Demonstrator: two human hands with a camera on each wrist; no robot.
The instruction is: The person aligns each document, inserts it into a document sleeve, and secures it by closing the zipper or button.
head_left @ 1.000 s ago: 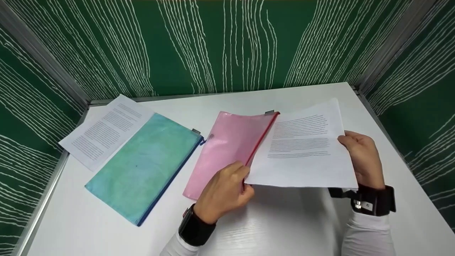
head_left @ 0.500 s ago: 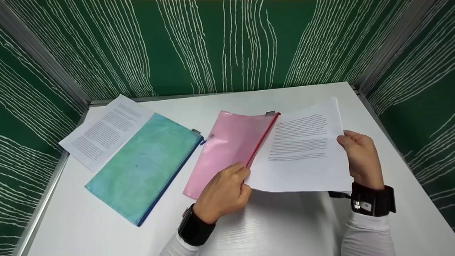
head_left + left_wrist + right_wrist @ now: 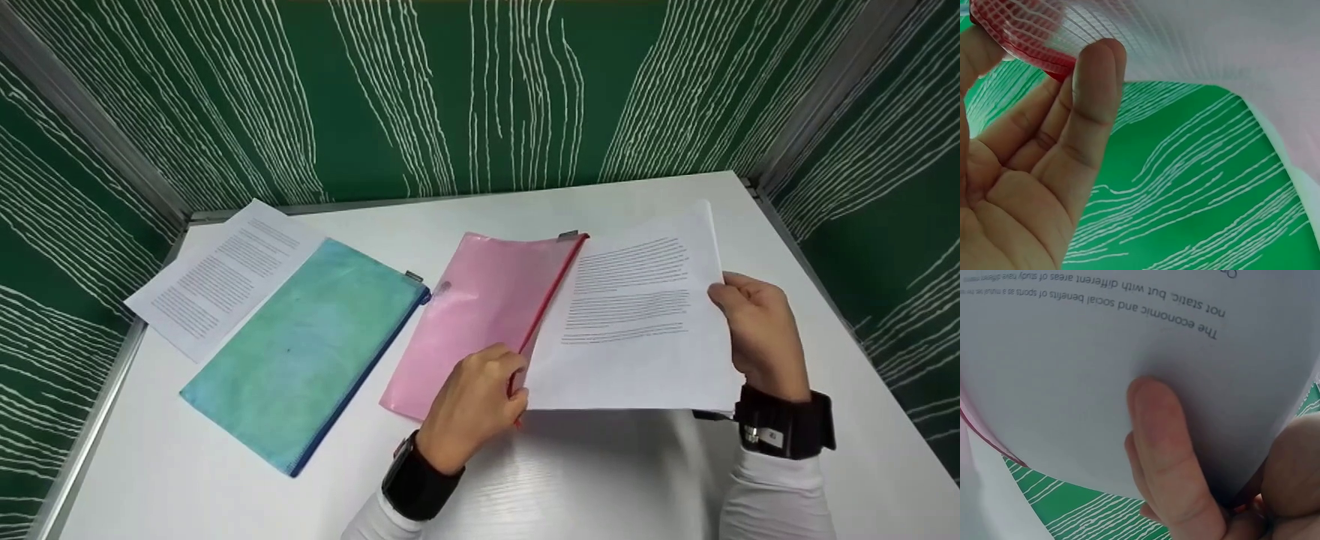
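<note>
In the head view a pink zip pouch (image 3: 487,292) with a red zipper edge lies at the middle of the table. My left hand (image 3: 474,401) pinches its near corner at the zipper; the left wrist view shows the fingers around the red mesh edge (image 3: 1022,48). A printed sheet of paper (image 3: 630,360) reaches from the pouch's mouth out to the right, its left edge up against the red zipper. My right hand (image 3: 761,330) grips that sheet by its right edge. In the right wrist view fingers (image 3: 1162,439) lie against the printed paper.
To the left a blue-green zip pouch (image 3: 307,352) with a dark blue zipper lies flat. Another printed sheet (image 3: 225,277) sits at its upper left edge. Green walls with white lines (image 3: 510,97) enclose the white table (image 3: 570,487) at the back and sides.
The sheet's near edge has dropped slightly and its right edge has shifted a little left. My left hand has changed its hold slightly at the pouch's corner. The blue-green pouch has stayed put.
</note>
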